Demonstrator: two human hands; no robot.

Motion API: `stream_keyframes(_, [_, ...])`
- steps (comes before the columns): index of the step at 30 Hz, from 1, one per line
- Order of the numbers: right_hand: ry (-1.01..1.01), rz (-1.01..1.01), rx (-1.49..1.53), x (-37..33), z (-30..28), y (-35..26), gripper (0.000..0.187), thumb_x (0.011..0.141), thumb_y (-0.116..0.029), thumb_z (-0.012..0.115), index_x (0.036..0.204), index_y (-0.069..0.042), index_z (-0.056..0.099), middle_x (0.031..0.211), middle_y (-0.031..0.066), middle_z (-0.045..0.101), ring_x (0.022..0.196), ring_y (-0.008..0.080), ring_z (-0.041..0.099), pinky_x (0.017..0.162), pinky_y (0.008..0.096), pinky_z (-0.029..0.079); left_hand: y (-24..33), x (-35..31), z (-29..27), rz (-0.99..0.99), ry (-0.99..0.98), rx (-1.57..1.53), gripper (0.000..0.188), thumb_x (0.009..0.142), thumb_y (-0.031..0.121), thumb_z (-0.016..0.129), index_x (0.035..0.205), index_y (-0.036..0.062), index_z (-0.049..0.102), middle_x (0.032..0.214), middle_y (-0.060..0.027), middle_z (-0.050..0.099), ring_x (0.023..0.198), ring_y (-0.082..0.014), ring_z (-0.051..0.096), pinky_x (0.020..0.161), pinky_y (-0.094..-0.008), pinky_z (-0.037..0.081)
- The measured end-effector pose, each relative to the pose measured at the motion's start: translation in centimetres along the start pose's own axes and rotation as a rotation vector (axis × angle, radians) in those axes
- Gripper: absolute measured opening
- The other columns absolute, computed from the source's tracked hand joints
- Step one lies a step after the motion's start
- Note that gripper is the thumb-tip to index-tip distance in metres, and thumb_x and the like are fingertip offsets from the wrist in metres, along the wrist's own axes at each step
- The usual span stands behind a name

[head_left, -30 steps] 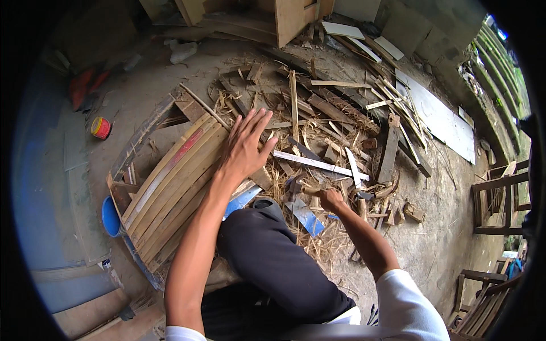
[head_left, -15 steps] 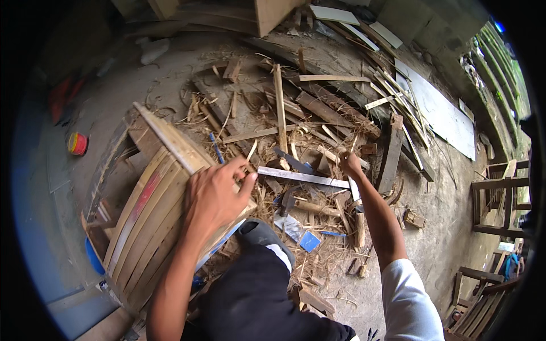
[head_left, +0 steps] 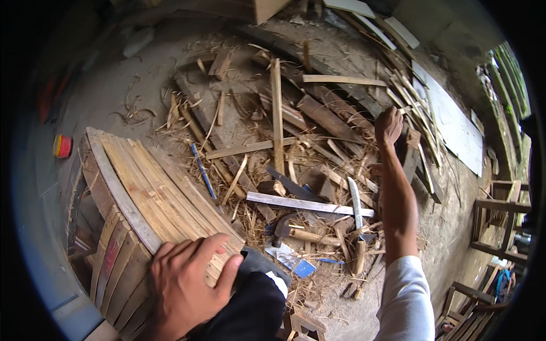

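My left hand (head_left: 190, 281) rests on the edge of a curved wooden piece of slatted furniture (head_left: 162, 193), thumb apart from the spread fingers; nothing is in it. Far out to the right, my right hand (head_left: 389, 126) is closed beside a pile of thin wooden strips (head_left: 420, 108). A pale strip end shows at its fingers, but whether they grip it cannot be made out. Between my arms lie a pale flat bar (head_left: 310, 204), a machete (head_left: 355, 202) with a wooden handle, a hammer (head_left: 313, 236) and a dark saw blade (head_left: 290, 184).
Shavings and offcuts cover the floor, with an upright-lying batten (head_left: 277, 113) among them. A large pale sheet (head_left: 449, 122) lies at the far right. Wooden frames (head_left: 500, 219) stand on the right. A red and yellow spool (head_left: 63, 146) sits at the left; a blue pen-like stick (head_left: 203, 170) lies nearby.
My right hand has reached farther out, from above the machete to the strip pile. My left hand has come nearer and down onto the slatted furniture's edge. The view has shifted.
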State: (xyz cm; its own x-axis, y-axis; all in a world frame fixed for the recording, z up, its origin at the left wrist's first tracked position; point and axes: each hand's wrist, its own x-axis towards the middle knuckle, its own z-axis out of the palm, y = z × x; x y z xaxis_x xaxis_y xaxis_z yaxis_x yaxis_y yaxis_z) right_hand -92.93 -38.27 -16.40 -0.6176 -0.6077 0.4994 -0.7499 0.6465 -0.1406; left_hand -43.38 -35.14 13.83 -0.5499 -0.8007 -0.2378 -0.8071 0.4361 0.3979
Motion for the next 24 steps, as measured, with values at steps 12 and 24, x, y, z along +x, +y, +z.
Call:
stream_keyframes(12, [-0.564,-0.411,-0.16,2.3,6.4,-18.9,0.061,0.087,-0.016,0.055,0.144,-0.01,0.035,0.148,0.0077,0.035,0.134,0.0256,0.036,0.1,0.0428,0.041,0.6,0.5,-0.2,0.028,-0.001,0.108,0.028,0.082,0.034,0.069,0.098,0.0122,0.065,0.078,0.0023,0.065,0.072,-0.0211,0.062,0.073,-0.0341,0.042])
stream_keyframes(24, [-0.248,-0.99,0.209,-1.1,-6.4,-18.8,0.027,0.094,-0.014,0.048,0.118,-0.003,0.053,0.099,0.0138,0.061,0.091,0.0234,0.059,0.078,0.0348,0.051,-0.2,-0.6,-0.3,-0.019,-0.03,0.083,0.032,0.089,0.037,0.059,0.104,0.0087,0.06,0.078,-0.0074,0.068,0.076,-0.027,0.066,0.085,-0.0423,0.044])
